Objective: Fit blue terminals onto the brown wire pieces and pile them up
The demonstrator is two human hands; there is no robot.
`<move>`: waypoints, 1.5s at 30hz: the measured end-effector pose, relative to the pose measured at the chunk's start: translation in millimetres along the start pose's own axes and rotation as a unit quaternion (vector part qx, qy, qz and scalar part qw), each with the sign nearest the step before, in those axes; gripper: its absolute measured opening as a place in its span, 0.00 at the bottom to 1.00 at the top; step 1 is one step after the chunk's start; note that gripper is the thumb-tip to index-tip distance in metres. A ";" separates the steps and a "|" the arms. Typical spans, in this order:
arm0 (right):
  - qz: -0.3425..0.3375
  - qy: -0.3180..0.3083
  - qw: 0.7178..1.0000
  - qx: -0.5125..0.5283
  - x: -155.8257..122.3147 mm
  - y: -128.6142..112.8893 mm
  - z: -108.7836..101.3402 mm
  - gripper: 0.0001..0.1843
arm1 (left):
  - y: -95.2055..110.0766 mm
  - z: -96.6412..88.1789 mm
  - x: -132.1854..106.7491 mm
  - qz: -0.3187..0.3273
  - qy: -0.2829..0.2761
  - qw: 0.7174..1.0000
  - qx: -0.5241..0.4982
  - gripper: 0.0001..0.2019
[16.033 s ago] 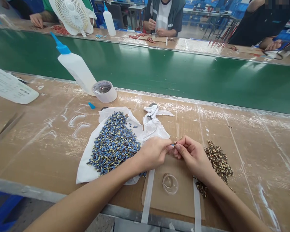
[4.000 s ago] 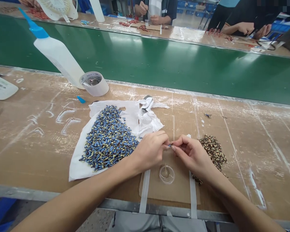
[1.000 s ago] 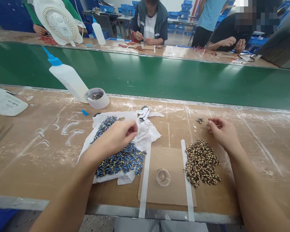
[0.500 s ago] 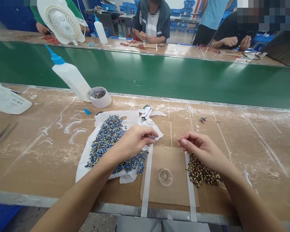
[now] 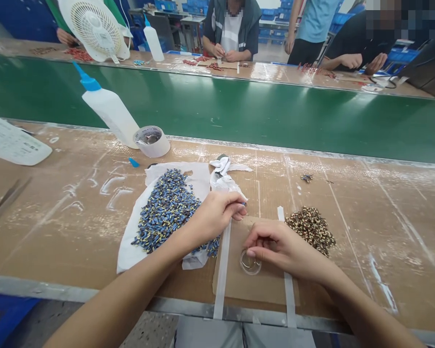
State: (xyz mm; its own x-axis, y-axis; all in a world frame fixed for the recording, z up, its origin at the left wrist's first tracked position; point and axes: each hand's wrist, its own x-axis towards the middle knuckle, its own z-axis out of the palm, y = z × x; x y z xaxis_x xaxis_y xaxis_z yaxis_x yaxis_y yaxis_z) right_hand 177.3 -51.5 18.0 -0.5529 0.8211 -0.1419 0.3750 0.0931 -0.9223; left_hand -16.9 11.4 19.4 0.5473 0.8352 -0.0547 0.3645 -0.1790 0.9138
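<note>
Pinching a small blue piece [image 5: 244, 203] between closed fingertips, held left hand [image 5: 221, 211] just in front of crumpled white paper [image 5: 222, 178]. Curled right hand [image 5: 279, 244] over edge of clear cup [image 5: 251, 268] on cardboard sheet [image 5: 255, 291], with thumb and forefinger close together; could not tell whether gripping anything. Had to left: blue-and-yellow pieces [image 5: 168, 208], heaped on white sheet [image 5: 128, 256]. Had to right, partly hidden behind right hand: dark-and-cream pieces [image 5: 313, 228], heaped. Had farther off: small cluster of pieces [image 5: 306, 178], lying apart. Listed beyond, at left: blue-capped bottle [image 5: 112, 113], tape roll [image 5: 157, 146] just beside it, loose blue tip [image 5: 133, 162]. Listed across green belt [image 5: 217, 104]: white fan [image 5: 94, 29], co-workers [image 5: 252, 29] at far bench.
</note>
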 end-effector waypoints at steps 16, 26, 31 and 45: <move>0.001 0.014 0.999 0.033 -8.7 -0.6 -15.3 0.07 | -11.9 18.5 3.4 -0.024 -0.076 0.997 -0.019 0.12; -0.020 0.303 0.950 0.078 -11.0 8.8 -21.2 0.05 | -12.4 25.1 2.4 -0.070 -0.098 0.991 -0.063 0.12; -0.039 0.322 0.946 -0.007 -5.8 15.0 -15.8 0.03 | -12.9 26.4 2.9 -0.055 -0.093 0.994 -0.032 0.12; -0.043 0.300 0.952 -0.040 -4.0 18.8 -16.1 0.03 | -13.3 26.0 2.6 -0.027 -0.106 0.994 -0.008 0.11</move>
State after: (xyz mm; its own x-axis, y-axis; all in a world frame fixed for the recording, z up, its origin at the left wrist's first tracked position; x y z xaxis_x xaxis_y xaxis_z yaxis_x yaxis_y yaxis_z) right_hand 198.6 -44.0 6.9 -0.0674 0.9803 0.1858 0.4156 0.1969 -0.8880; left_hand -0.7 2.4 -3.4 0.6739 0.7150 -0.1861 0.3869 -0.1269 0.9133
